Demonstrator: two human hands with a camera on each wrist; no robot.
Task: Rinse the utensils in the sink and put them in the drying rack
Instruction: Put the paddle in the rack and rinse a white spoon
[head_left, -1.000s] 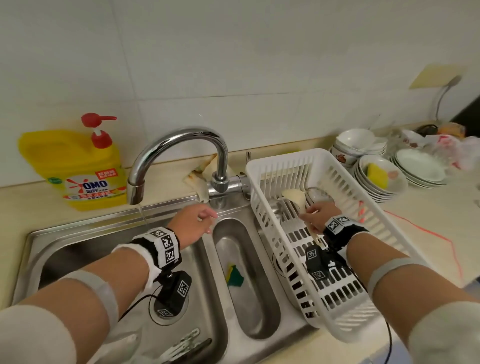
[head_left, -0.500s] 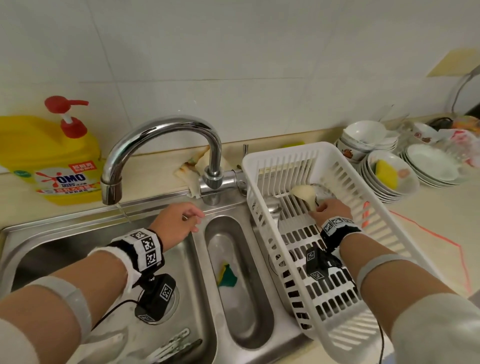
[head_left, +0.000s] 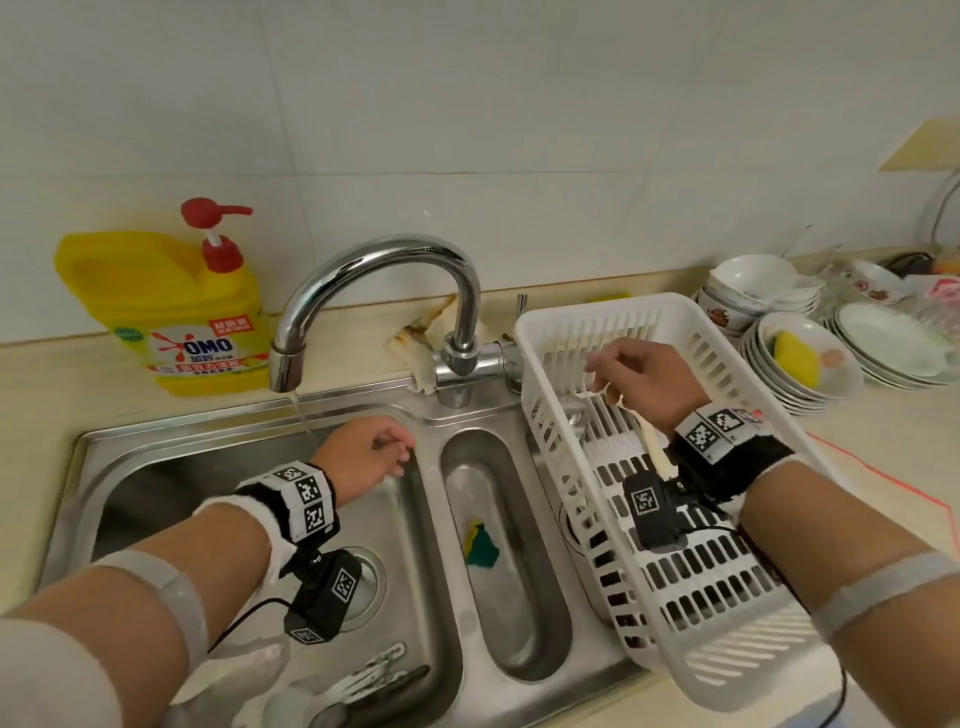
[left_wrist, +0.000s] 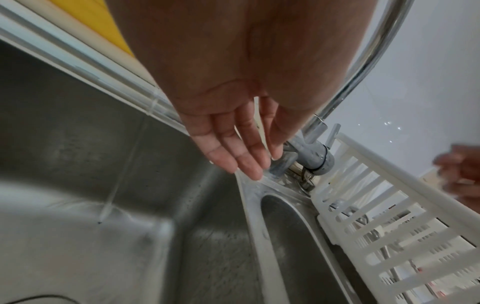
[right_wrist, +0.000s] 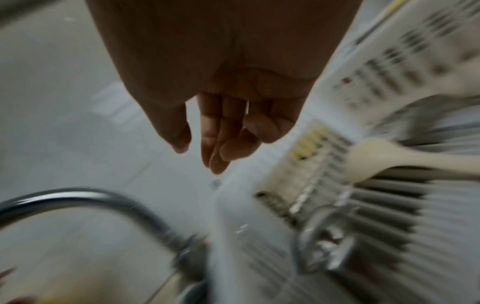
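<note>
A person's right hand (head_left: 652, 384) hovers over the far end of a white slotted drying rack (head_left: 722, 613) that sits at the right of a steel double sink (head_left: 431, 551), its near end jutting past the sink's front edge. The grip is released: in the right wrist view the fingers (right_wrist: 218, 144) hang loosely curled and hold nothing. Beneath that hand a cream plastic spoon (right_wrist: 384, 160) lies flat on the rack floor, its long axis running near to far, bowl toward the far wall and handle toward the near end; in the head view only part of the handle (head_left: 655, 447) shows below the wrist. A metal utensil (right_wrist: 324, 242) lies to its left in the rack, too blurred to name.

The left hand (head_left: 363, 457) hangs above the far right corner of the large left basin, fingers (left_wrist: 233, 152) straight and relaxed, empty, fingertips close to the ridge between the basins. A thin stream of water (left_wrist: 116, 181) falls from the curved chrome faucet (head_left: 384, 280) into that basin. More utensils (head_left: 374, 680) lie at the basin's near edge, pointing roughly left to right. A yellow and green sponge (head_left: 480, 543) rests in the narrow middle basin.

On the worktop, a yellow detergent bottle (head_left: 171, 312) with a red pump stands far left; stacked bowls and plates (head_left: 810, 358) sit far right.
</note>
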